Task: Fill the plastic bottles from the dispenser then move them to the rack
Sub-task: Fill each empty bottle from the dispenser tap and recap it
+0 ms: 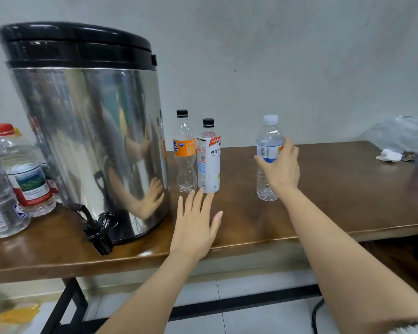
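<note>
Head view: a person reaches across a brown table toward 3 capped plastic bottles beside a steel dispenser.
Right hand: the right hand wraps the label band of the clear bottle, which stands upright on the table at 3 o'clock from the dispenser, well apart from it.
Left hand: the left hand lies flat, fingers straight, grasping nothing, at 6 o'clock from the orange-label bottle and the white-label bottle.
Tap: the black tap juts out at the dispenser's 6 o'clock, near the table's front edge.
Handling: the clear bottle looks empty, so probably light, thin-walled and easily dented. A mid-body hold suits it now, a firmer one once full. The cap must come off first.
Rack: not in view.
</note>
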A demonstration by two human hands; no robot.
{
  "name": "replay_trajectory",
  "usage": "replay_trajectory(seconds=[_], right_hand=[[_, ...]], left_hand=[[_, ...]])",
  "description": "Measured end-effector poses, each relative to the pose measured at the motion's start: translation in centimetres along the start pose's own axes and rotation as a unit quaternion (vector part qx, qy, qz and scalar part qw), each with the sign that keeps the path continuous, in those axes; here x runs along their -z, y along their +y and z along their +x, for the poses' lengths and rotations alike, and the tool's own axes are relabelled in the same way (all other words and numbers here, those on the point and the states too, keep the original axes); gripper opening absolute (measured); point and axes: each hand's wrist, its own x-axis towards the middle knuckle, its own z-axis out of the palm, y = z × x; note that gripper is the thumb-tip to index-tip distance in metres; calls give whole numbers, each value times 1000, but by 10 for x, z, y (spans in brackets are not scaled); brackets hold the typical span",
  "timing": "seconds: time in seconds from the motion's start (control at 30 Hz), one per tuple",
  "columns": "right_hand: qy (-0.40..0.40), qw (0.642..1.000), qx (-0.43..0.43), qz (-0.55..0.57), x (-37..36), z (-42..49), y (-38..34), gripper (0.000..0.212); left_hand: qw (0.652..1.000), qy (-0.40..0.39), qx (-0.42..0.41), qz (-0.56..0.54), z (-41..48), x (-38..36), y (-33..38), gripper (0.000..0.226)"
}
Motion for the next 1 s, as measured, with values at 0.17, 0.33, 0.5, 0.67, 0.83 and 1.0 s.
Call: replay_trajectory(seconds=[0.17, 0.33, 0.5, 0.67, 0.83, 1.0], right_hand=[[-38, 996, 47, 65, 10, -51, -38, 79], [-74, 983, 55, 156, 31, -91, -58, 83], [-115, 965, 82, 223, 40, -134, -84, 90], [-214, 931, 119, 271, 36, -182, -119, 91], [-247, 914, 112, 303, 20, -219, -144, 85], [-236, 920, 104, 295, 7, -246, -151, 77]], left_hand=[[993, 15, 9, -115, -5, 6, -3, 53], [924, 88, -1, -372, -6, 49, 1, 39], [838, 138, 30, -527, 10, 143, -1, 32], [815, 36, -39, -577, 0, 211, -15, 32], [840, 23, -45, -541, -26, 220, -37, 25], [837, -46, -51, -543, -53, 224, -67, 33]])
